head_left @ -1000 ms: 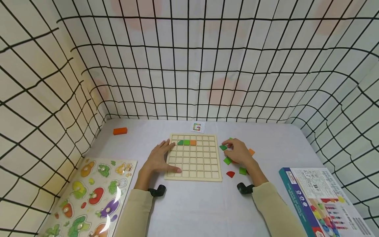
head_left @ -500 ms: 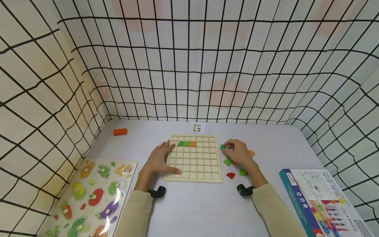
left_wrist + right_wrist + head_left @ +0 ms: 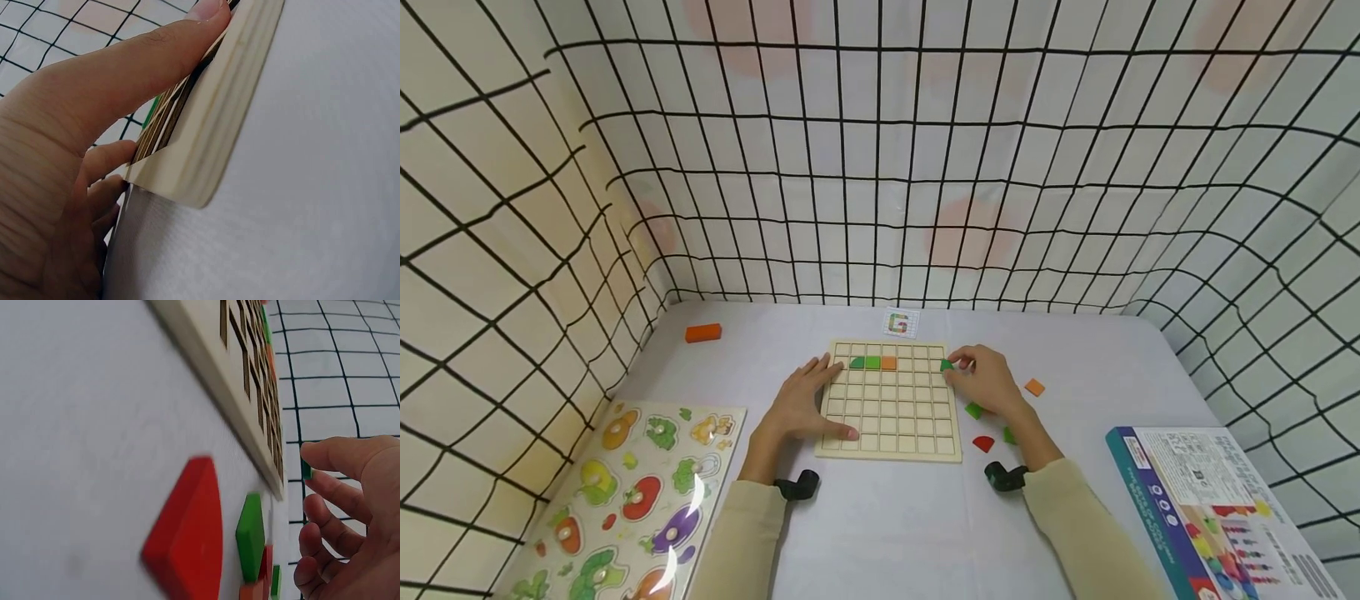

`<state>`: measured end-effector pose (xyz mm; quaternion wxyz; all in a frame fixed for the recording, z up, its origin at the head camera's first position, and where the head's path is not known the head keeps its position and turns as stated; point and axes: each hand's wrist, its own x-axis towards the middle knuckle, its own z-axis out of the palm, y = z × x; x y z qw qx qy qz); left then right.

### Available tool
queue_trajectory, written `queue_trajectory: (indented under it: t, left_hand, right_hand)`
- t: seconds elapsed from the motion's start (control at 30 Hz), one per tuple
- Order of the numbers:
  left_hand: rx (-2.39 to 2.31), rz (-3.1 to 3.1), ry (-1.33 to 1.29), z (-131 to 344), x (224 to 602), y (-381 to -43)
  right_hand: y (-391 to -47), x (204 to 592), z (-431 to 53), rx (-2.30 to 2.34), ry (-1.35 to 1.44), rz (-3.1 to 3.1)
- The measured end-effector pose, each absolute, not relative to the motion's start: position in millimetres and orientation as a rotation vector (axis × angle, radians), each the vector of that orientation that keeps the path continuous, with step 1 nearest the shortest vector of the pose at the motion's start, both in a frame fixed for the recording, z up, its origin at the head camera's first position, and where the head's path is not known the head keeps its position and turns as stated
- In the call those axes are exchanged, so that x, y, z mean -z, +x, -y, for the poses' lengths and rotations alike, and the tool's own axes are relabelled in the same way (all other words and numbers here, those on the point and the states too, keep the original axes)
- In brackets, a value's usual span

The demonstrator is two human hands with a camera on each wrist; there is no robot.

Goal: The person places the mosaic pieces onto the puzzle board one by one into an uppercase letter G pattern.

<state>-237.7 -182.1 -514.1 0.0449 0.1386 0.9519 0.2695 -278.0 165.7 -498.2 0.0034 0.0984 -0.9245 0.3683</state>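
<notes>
My left hand [image 3: 801,404] rests spread on the left side of a wooden grid board [image 3: 910,451], its thumb lying over the front left cells. In one row near the back of the board sit a dark green rounded tile [image 3: 857,363], a light green square tile [image 3: 872,363] and an orange square tile [image 3: 888,363]. Between thumb and forefinger, my right hand [image 3: 988,382] pinches a dark green tile [image 3: 946,365] at the board's right edge. The right wrist view shows only a sliver of this tile [image 3: 305,469], mostly hidden by the fingers.
Right of the board lie a red quarter-round tile [image 3: 983,444], green tiles [image 3: 973,410] and an orange tile [image 3: 1034,387]. Behind it lies a pattern card [image 3: 901,322]. An orange block [image 3: 703,333], a vegetable puzzle [image 3: 647,467] and a box [image 3: 1217,500] flank it. Black netting surrounds the table.
My right hand has moved left from the loose tiles to the board's right edge, carrying the dark green tile. My left hand stays on the board.
</notes>
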Motion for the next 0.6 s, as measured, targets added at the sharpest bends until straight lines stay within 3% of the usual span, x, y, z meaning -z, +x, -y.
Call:
queue_trajectory:
  t: [0.6]
  left_hand:
    - [-0.783,-2.914,0.421,181,515,-239]
  right_hand:
    - [-291,493,-117,-1.287,0.403,2.876]
